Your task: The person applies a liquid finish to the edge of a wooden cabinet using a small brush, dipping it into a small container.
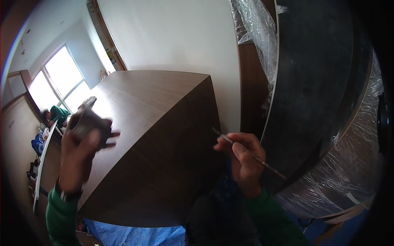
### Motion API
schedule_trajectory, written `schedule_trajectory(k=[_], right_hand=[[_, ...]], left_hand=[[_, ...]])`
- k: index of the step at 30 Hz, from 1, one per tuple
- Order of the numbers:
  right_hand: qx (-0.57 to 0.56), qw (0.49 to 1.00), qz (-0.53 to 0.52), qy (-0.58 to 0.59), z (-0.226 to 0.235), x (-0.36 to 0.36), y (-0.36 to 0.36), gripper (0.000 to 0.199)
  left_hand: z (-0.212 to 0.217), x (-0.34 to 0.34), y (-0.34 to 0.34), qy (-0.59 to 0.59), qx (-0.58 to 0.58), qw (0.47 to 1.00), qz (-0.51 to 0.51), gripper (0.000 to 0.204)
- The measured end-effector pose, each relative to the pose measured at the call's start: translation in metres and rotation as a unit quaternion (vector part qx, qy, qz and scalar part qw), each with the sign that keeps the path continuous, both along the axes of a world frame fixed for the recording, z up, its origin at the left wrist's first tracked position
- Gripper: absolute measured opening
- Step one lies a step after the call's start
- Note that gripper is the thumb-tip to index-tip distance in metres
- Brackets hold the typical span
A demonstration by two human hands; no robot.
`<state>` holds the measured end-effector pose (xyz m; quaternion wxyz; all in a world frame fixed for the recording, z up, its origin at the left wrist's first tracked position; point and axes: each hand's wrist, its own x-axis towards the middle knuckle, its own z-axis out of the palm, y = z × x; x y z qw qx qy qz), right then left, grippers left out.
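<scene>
Cabinet (160, 164) in brown wood grain has a smooth top meeting a darker side along a sharp slanting edge. Behind it rises a pale panel (172, 37); past its far left end are a bright window (63, 76) and a person (59, 115) in green. Right of it stands a tall dark panel (316, 69), with clear plastic sheeting (258, 28) alongside, and below it lies a blue sheet (139, 234).

Over the cabinet's left part, the left hand (80, 153), blurred, curls around a dark cup (90, 125), held between thumb and fingers. Beside the cabinet's dark side, the right hand (244, 162) pinches a thin brush (269, 166) narrowly between thumb and fingertips. Its tip points toward the cabinet; whether they touch, I cannot tell.
</scene>
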<state>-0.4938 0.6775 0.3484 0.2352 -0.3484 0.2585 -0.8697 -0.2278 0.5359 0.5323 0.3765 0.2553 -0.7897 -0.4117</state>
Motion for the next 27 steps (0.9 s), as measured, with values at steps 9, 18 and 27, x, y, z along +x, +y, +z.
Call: schedule_trajectory(k=[9,18,27], right_hand=[[-0.032,0.993,-0.035,-0.107,0.014,-0.047,-0.072,0.009],[0.006,0.946,-0.061,-0.319,0.057,-0.047,-0.120,0.009],[0.063,0.908,-0.143,-0.389,0.082,-0.036,-0.131,0.010]], left_hand=[[-0.023,-0.146,-0.147,-0.053,0.017,0.997,-0.048,0.055],[-0.035,-0.183,-0.236,-0.118,-0.038,0.987,-0.099,0.049],[-0.036,-0.184,-0.223,-0.182,-0.010,0.981,-0.060,0.050]])
